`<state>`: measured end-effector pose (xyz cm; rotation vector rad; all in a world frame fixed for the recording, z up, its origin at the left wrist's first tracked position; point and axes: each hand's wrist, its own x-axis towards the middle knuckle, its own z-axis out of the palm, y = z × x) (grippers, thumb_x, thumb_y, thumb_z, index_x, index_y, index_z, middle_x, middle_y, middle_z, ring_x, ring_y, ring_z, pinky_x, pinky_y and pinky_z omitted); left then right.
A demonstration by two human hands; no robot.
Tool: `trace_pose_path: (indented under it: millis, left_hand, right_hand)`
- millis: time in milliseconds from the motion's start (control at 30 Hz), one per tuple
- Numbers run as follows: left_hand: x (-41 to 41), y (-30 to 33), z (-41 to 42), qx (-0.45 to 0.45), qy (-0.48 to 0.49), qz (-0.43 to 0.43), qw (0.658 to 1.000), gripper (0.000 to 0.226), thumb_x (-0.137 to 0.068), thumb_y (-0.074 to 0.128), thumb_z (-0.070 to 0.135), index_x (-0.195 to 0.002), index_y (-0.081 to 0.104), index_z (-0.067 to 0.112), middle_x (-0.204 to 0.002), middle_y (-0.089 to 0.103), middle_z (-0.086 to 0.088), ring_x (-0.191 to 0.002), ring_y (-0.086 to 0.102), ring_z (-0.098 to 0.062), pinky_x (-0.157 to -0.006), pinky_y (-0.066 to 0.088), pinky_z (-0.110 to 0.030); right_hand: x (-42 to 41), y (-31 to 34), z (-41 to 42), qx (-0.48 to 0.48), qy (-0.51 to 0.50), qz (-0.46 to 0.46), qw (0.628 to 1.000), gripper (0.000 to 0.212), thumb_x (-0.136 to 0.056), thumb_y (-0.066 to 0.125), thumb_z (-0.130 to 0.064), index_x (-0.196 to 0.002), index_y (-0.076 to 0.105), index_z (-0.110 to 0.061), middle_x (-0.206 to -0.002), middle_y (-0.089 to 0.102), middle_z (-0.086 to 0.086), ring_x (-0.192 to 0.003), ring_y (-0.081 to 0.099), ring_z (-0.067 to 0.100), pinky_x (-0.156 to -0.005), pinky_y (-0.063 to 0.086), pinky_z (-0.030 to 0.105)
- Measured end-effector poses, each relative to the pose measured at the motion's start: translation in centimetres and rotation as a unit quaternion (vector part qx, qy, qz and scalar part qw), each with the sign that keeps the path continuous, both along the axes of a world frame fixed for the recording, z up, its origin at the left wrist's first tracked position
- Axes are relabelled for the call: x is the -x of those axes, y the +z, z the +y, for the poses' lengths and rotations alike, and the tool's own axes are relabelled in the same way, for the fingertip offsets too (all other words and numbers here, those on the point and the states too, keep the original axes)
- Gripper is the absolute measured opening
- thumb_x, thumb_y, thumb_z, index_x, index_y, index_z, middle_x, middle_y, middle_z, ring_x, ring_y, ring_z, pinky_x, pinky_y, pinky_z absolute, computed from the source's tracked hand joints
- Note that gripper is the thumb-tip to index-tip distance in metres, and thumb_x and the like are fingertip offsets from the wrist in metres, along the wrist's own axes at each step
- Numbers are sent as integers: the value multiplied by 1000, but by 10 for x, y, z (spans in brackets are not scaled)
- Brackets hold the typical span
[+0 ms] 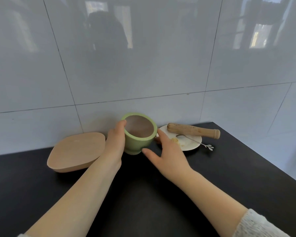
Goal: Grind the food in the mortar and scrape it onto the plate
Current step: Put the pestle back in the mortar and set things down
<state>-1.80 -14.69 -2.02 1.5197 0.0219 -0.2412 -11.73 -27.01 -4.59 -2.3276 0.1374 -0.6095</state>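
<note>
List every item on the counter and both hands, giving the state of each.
mortar: tilted toward the camera, inside looks empty, held
left hand: gripping the mortar's side, thumb on the rim
right hand: open, fingers spread beside the mortar
white plate: flat on the counter, bearing a small heap of ground food
pestle: lying across the plate's far edge
spoon: resting on the plate
tan dish: empty

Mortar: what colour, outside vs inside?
Light green outside, matte brownish-grey inside; the mortar shows best in the head view.
</note>
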Motion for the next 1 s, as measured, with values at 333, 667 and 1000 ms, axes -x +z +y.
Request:
trace_pose_path:
  millis: [333,667,1000]
  left_hand:
    - [-3,-4,4,6,33,-2,999,61,-77,39,58,-115,64,18,-112,66,-3,-104,60,-22,-100,44,-41]
    - [-11,-11,3,-51,15,-23,998,63,-92,33,58,-134,53,16,-136,54,-4,-123,50,-23,-107,35,-38]
    - [-16,-17,1,-73,20,-78,994,59,-97,29,53,-131,54,11,-138,52,-8,-124,47,-22,-94,31,-28]
  right_hand:
    - [-12,-3,24,-163,9,-26,986,51,-91,59,-22,-138,39,-27,-117,50,-23,-115,50,-1,-100,42,25]
    - [-19,-8,17,-153,36,-8,988,60,-92,54,-14,-146,30,-28,-131,51,-16,-124,45,0,-104,42,32]
    - [-20,-10,6,-122,76,9,990,69,-87,57,-14,-144,25,-40,-122,51,-26,-113,50,-2,-96,48,33]
